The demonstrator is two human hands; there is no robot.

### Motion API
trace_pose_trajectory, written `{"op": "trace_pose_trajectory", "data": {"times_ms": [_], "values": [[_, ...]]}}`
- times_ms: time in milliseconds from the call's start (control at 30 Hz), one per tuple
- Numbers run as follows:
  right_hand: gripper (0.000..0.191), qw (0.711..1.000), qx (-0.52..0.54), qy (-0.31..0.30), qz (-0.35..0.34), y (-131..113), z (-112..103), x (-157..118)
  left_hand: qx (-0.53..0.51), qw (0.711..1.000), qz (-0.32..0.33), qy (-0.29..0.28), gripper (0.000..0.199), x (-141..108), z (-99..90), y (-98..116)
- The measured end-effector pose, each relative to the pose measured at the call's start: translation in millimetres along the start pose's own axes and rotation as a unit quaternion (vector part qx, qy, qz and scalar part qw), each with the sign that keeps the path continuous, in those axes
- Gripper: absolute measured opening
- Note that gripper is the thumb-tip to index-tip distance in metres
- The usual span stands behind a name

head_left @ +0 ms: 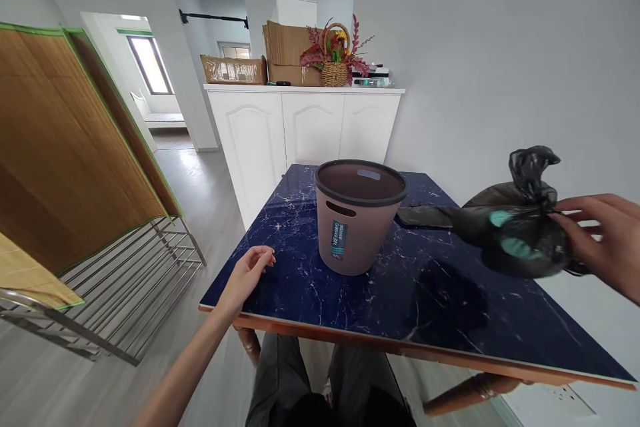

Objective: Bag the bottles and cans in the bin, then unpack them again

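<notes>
On the right, my right hand (607, 230) pinches the gathered neck of a tied black garbage bag (525, 230), holding it above the table. Pale green shapes show through the thin plastic. A brownish-pink garbage bin (350, 240) with a dark rim stands upright on the table, left of the bag. Its label faces me, and no liner shows in the part of the inside I can see. My left hand (247, 270) is by the table's left edge with fingers curled together, nothing visible in them, apart from the bin. Behind the bag lies a flat black plastic piece (427, 216).
The blue marbled table (310, 303) has a wooden edge. Behind it, a white cabinet (313, 123) carries cardboard boxes (287, 53) and a flower basket (334, 73). A metal rack (135, 287) with bamboo mats (75, 147) stands on the left; a wall rises on the right.
</notes>
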State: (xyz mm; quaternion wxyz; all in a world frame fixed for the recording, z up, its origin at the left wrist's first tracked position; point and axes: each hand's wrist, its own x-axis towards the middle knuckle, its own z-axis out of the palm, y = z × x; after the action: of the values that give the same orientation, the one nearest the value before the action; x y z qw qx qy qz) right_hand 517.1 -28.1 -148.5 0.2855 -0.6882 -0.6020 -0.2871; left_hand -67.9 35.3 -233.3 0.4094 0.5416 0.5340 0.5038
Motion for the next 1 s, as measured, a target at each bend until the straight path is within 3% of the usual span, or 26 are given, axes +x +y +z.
{"op": "trace_pose_trajectory", "data": {"times_ms": [167, 533, 667, 800, 900, 1000], "values": [[0.020, 0.996, -0.053, -0.053, 0.051, -4.4, 56.1, -4.7, 0.037, 0.998, 0.023, -0.037, 0.041, 1.0, 0.5, -8.3], [0.028, 0.989, -0.024, -0.147, -0.020, -50.7, 105.4, -23.3, 0.080, 0.994, 0.042, -0.054, 0.041, 0.1, -4.1, -18.4], [0.028, 0.988, -0.033, -0.146, -0.027, -58.0, 107.4, -29.7, 0.091, 0.993, 0.047, -0.054, 0.039, -2.7, -5.2, -21.1], [0.035, 0.993, -0.011, -0.095, -0.067, -81.9, 89.4, -43.6, 0.116, 0.990, 0.057, -0.058, 0.034, -6.3, -4.4, -19.0], [0.031, 0.986, 0.107, -0.084, -0.100, -112.5, 77.1, -59.5, 0.128, 0.989, 0.062, -0.052, 0.034, -7.5, -1.7, -16.3], [0.023, 0.957, 0.242, -0.135, -0.083, -142.8, 82.1, -78.4, 0.136, 0.987, 0.067, -0.045, 0.033, -8.4, 0.7, -14.3]]}}
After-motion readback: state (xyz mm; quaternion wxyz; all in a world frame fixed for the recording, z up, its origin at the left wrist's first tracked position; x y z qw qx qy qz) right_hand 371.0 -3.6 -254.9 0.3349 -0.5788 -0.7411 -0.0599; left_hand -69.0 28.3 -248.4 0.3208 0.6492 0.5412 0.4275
